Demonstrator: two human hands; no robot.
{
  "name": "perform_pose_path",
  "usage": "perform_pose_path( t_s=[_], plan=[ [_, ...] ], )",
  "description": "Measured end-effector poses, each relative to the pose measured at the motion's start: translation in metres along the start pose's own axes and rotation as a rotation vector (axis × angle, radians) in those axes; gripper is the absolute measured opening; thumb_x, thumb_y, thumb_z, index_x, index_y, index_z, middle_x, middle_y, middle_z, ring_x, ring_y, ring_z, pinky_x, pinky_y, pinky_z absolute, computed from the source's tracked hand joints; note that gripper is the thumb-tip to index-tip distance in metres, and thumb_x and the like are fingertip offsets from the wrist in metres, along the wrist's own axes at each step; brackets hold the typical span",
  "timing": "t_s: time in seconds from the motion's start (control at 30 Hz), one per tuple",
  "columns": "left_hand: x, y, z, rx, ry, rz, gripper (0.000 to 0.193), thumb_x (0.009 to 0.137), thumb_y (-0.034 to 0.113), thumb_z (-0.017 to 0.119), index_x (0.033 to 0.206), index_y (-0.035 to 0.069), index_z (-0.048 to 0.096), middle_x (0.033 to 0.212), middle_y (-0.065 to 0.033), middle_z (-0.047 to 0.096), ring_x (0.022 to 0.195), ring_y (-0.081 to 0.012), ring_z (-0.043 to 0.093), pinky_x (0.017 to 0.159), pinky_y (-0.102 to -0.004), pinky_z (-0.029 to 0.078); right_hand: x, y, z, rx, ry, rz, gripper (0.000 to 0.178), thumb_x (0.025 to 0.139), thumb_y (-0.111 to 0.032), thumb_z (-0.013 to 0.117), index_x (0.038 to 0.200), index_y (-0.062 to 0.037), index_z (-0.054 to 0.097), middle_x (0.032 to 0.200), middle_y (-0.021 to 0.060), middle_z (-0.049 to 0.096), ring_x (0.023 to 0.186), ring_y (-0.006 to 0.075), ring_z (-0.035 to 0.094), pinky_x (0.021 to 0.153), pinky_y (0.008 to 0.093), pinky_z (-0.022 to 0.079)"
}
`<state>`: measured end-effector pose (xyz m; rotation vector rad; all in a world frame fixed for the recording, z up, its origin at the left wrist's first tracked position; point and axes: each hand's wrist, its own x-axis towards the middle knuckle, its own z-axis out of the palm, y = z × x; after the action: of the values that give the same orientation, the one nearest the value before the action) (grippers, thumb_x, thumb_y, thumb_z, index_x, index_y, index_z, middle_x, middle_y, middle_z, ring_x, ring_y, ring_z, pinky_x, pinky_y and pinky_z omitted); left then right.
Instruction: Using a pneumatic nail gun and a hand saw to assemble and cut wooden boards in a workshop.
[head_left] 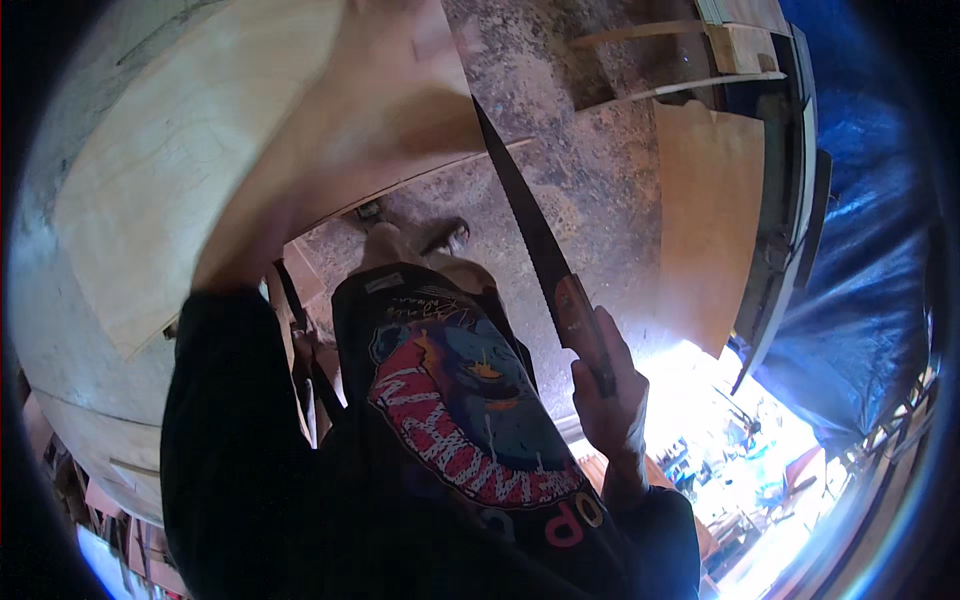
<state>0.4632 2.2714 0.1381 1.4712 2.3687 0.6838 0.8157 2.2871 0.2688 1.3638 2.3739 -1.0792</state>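
Observation:
My right hand [615, 405] is closed around the wooden handle of a handsaw [526, 212]. Its long dark toothed blade slants up and left, and the tip appears at the edge of a pale plywood sheet [190, 170]. Whether the teeth touch the wood, I cannot tell. From its dark sleeve, my left arm stretches up over the sheet. My left hand [385, 50] is near the top of the view, smeared by motion, so its fingers cannot be made out.
A brown board [708, 215] leans at the right, near curved wooden strips [650, 33] and a blue tarp [865, 250]. Below the sheet lies a stained concrete floor [590, 150]. Bright light falls on clutter [740, 470] at the lower right.

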Motion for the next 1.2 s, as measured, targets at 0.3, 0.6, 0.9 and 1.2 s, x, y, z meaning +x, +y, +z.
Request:
perform_pose_path(
  t_s=[0.3,0.6,0.9,1.2],
  plan=[
    [-0.094,0.007,0.107,0.409,0.292,-0.009,0.089,0.073,0.065,0.061,0.137,0.006,0.04,0.141,-0.0146,0.037,0.133,-0.0405,0.03,0.106,-0.0601,0.019,0.013,0.015,-0.003,0.017,-0.15,-0.214,0.059,0.088,-0.01,0.055,0.143,-0.0073,0.031,0.111,0.0266,0.062,0.096,0.0414,0.064,0.076,0.0439,0.054],
    [-0.09,-0.005,0.109,0.372,0.277,0.005,0.08,0.077,0.062,0.057,0.136,0.01,0.043,0.146,-0.0124,0.033,0.135,-0.0385,0.027,0.104,-0.066,0.017,0.025,0.026,0.004,0.007,-0.082,-0.337,0.054,0.089,-0.009,0.054,0.14,-0.0066,0.037,0.111,0.029,0.06,0.097,0.0422,0.063,0.075,0.0438,0.053],
    [-0.101,0.001,0.104,0.424,0.124,0.017,0.089,0.074,0.058,0.06,0.143,0.009,0.033,0.149,-0.0136,0.028,0.138,-0.0398,0.022,0.106,-0.0663,0.014,0.018,0.044,0.003,0.055,-0.081,-0.321,0.054,0.09,-0.013,0.054,0.141,-0.0072,0.036,0.098,0.0249,0.066,0.089,0.0386,0.067,0.072,0.042,0.055],
    [-0.135,0.013,0.091,0.492,0.068,0.018,0.08,0.078,0.021,0.061,0.148,0.013,0.022,0.152,-0.0142,0.022,0.139,-0.0393,0.021,0.107,-0.0626,0.02,-0.011,0.081,-0.027,0.281,-0.083,-0.218,0.052,0.092,-0.013,0.05,0.141,-0.0039,0.034,0.109,0.0232,0.063,0.093,0.0278,0.067,0.077,0.0357,0.054]
  ],
)
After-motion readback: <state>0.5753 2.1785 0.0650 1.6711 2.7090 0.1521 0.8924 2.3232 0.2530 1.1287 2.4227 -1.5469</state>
